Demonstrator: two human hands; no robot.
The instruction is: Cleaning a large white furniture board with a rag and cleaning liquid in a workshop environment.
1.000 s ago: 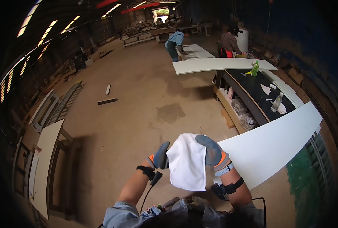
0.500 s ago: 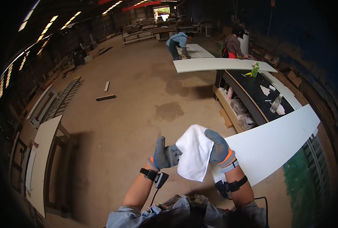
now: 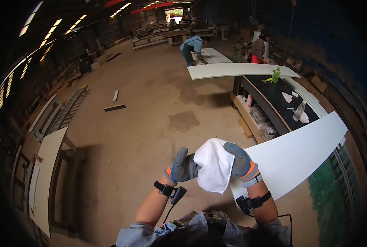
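Note:
A white cloth [image 3: 214, 165] hangs bunched in front of me, its lower corner loose. My right hand [image 3: 241, 161], in a grey glove with an orange cuff band, grips the cloth's right side; some of its fingers are hidden behind the fabric. On the other side is my left hand [image 3: 184, 166], gloved the same way. Its thumb stands up and apart, and its fingers reach out to the cloth's left edge, where the tips are hidden. A long white panel [image 3: 296, 154] lies to the right of the cloth, passing behind my right hand.
A black-topped workbench [image 3: 270, 96] holds a green bottle [image 3: 276, 75] and a clear bottle [image 3: 299, 111]. Another white panel [image 3: 241, 70] crosses its far end. Two people work beyond it. At left stands a pale-topped table [image 3: 47, 173]; wood pieces [image 3: 115, 107] lie on the floor.
The cloth has shifted slightly right and its hanging corner is more gathered up. Both hands have moved a little right with it. The far person at right is more upright.

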